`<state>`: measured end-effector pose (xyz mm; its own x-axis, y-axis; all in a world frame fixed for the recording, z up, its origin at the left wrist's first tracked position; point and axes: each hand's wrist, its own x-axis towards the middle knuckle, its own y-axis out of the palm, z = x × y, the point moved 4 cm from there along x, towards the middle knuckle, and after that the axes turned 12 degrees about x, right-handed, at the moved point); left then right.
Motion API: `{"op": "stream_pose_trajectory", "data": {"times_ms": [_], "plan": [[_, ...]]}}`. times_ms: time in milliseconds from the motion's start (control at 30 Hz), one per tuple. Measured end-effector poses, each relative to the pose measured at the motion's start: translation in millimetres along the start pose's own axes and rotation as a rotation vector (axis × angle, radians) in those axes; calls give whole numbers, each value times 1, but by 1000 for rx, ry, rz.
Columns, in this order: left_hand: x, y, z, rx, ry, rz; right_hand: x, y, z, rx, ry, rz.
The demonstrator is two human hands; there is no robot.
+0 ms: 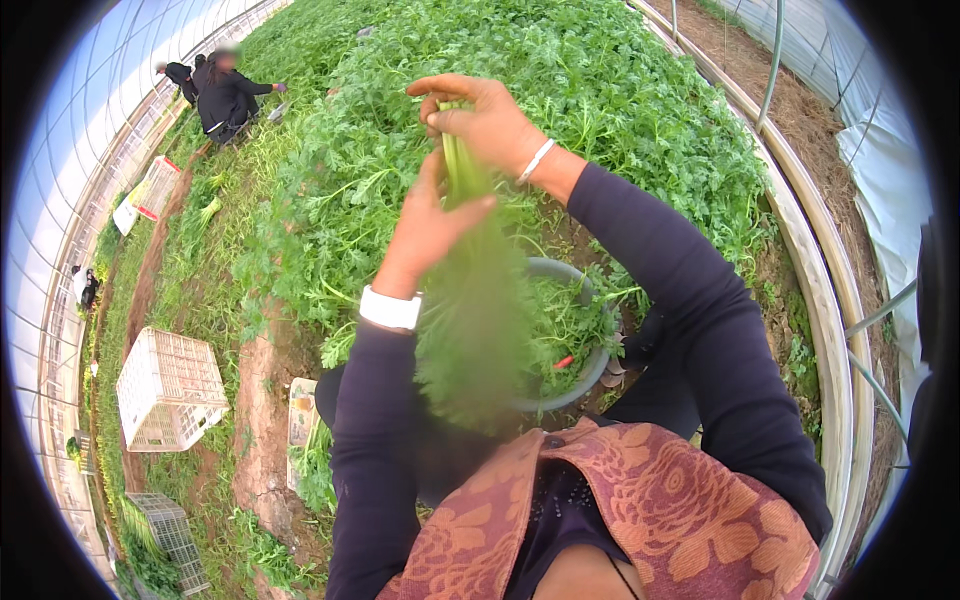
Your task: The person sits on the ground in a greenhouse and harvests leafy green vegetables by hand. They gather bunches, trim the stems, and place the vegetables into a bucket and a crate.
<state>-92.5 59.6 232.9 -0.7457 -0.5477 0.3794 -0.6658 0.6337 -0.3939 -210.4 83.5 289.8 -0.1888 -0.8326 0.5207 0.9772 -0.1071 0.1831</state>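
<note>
A bunch of leafy greens (480, 300) hangs with its stems up and its feathery leaves down, blurred by motion. At the top, my right hand (480, 124) grips the cut stem ends between thumb and fingers. Lower down, my left hand (435, 225) is wrapped around the stems, its thumb in front and its fingers partly hidden. Below the bunch, a round grey tub (598, 367) holds loose greens (562, 330) and a small red object (563, 362). The hanging leaves cover the tub's left side.
Dense growing greens (600, 75) fill the bed ahead. To the left stand a white plastic crate (172, 390), a grey crate (169, 525) and a beige plastic item (301, 412). Co-workers (225, 97) crouch at the upper left. A pale raised edging (814, 315) runs along the right.
</note>
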Motion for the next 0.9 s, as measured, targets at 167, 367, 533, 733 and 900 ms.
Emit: {"op": "stream_pose_trajectory", "data": {"times_ms": [167,367,533,733,900], "plan": [[-5,-15,14,-269,-69,43,1,-16,-2,38,107,4],[-12,30,1,5,-31,-211,-1,7,-1,-108,74,-79],[-6,43,-13,152,-184,-476,-5,21,0,-235,-4,-156],[3,30,4,245,-221,-468,-1,28,-3,-359,-39,-221],[12,15,34,-162,35,-605,3,43,-5,-478,-9,53]]}}
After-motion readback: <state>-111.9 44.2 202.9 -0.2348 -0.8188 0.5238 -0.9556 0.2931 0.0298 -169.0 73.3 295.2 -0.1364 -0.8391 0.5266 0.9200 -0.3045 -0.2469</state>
